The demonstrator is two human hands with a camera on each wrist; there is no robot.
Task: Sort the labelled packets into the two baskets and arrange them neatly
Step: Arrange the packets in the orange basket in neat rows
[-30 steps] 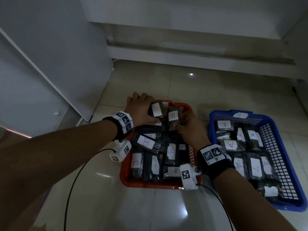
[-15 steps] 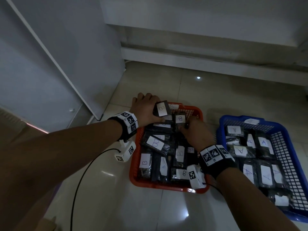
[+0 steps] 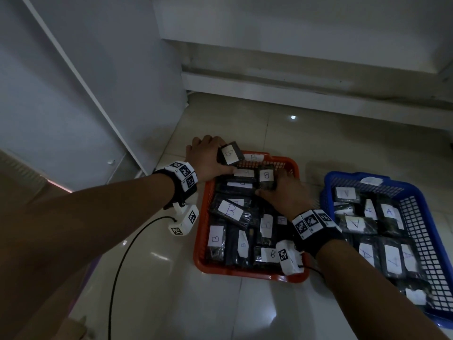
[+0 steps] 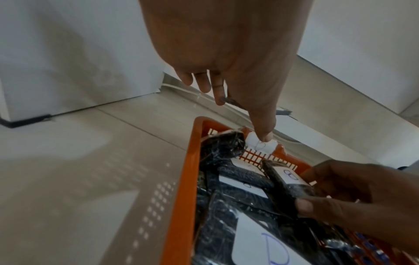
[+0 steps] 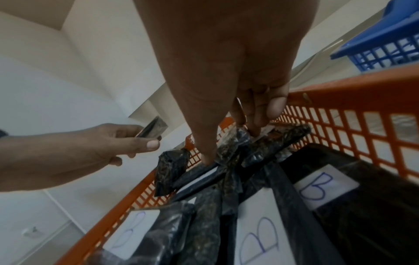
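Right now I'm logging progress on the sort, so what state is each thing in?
Left hand: grips a B packet, lifted over the orange basket's far left corner.
Right hand: pinches another B packet, standing on edge inside.
Orange basket: on the floor, packed with B packets, some overlapping and askew.
Blue basket: on the floor, holding A packets.

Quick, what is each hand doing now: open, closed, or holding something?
Left hand: grips a B-labelled packet above the orange basket's far corner.
Right hand: pinches another B packet inside that basket.
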